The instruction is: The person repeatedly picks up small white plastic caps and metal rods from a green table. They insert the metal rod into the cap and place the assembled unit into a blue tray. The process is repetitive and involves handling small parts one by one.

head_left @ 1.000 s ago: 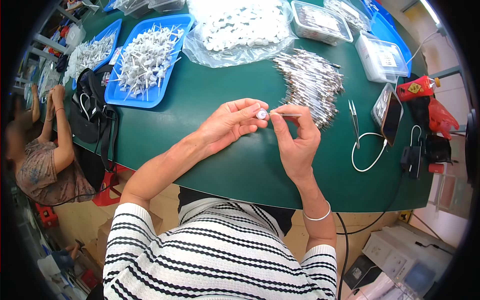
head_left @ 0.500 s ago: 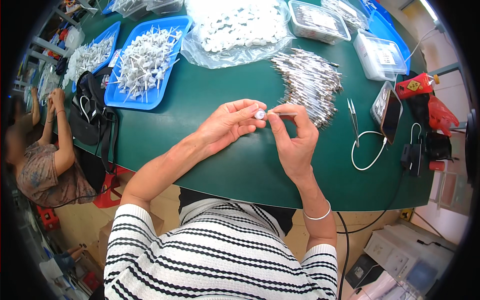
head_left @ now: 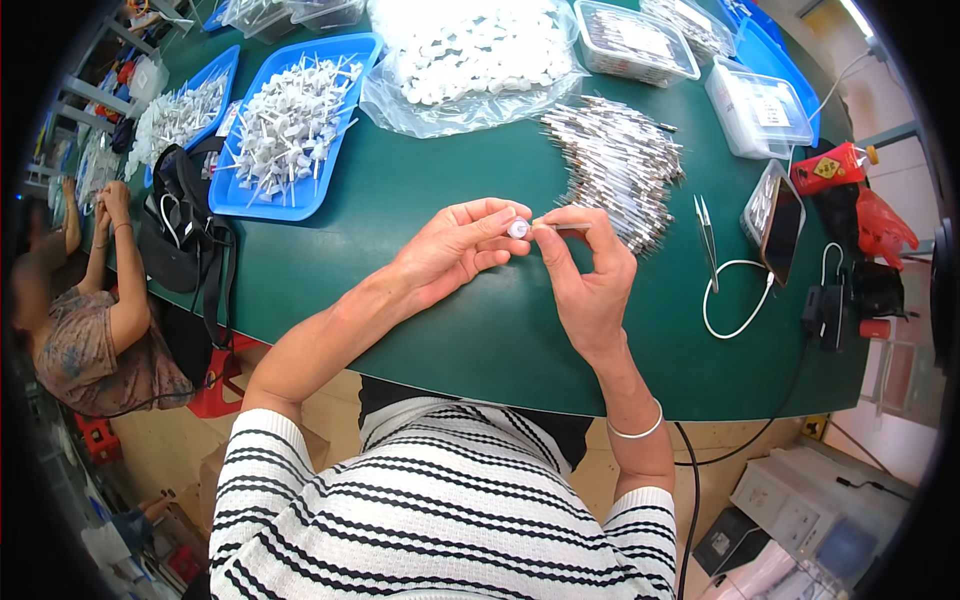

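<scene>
Between thumb and fingertips my left hand (head_left: pixel 455 250) pinches a small white round plastic cap (head_left: pixel 518 229). My right hand (head_left: pixel 592 275) is closed in a pinch on a thin rod (head_left: pixel 570 226), whose tip meets the cap. Fingers hide much of both pieces. Beyond my right hand lies a pile of thin glassy rods with metallic ends (head_left: pixel 615 170). A clear bag of white round caps (head_left: pixel 480 60) lies at the far middle. To the left, a blue tray (head_left: pixel 300 208) carries many white caps with stems.
Tweezers (head_left: pixel 707 240) and a white cable (head_left: pixel 740 267) lie to the right, near a phone (head_left: pixel 782 240) leaning on a clear box. Plastic boxes (head_left: pixel 640 45) stand at the far right. A black bag (head_left: pixel 170 240) hangs at the left edge, near a seated person (head_left: pixel 95 320).
Both hands stay almost still, with the cap and rod held together. Only a very slight shift of the fingertips shows.
</scene>
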`<state>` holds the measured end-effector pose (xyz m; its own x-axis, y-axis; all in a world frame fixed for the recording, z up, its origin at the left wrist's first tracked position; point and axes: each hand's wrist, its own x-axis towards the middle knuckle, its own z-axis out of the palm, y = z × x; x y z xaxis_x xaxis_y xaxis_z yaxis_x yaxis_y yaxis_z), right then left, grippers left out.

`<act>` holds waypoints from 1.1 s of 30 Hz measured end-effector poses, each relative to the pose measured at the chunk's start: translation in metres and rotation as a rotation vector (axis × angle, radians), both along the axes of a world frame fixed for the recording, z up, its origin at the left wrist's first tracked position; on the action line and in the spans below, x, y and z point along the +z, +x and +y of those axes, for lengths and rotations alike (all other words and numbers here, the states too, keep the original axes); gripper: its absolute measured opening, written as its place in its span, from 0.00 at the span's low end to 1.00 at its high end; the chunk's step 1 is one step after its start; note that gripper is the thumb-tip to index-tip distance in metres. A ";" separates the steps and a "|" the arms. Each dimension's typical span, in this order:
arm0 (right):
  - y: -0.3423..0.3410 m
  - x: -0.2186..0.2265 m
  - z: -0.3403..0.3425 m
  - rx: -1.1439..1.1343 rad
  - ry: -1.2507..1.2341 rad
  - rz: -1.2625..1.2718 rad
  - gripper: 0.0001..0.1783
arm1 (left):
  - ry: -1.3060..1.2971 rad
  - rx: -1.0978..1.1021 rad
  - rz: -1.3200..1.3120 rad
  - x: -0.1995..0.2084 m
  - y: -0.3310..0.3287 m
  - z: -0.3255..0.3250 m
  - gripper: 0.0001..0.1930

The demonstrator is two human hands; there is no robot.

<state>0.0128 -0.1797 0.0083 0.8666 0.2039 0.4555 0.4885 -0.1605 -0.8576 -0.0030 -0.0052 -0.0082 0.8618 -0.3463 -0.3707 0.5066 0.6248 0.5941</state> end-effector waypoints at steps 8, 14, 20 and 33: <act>0.000 0.001 0.000 0.013 0.036 0.035 0.06 | -0.027 -0.009 0.007 -0.002 0.001 0.002 0.12; 0.000 0.002 0.000 0.017 0.038 0.030 0.06 | -0.032 -0.009 0.010 -0.001 0.000 0.001 0.12; 0.001 0.001 -0.001 0.022 0.013 -0.011 0.06 | 0.001 -0.009 -0.013 0.000 0.000 0.001 0.12; 0.007 0.008 -0.006 0.064 -0.099 -0.070 0.07 | 0.116 0.002 -0.054 -0.001 -0.001 -0.001 0.12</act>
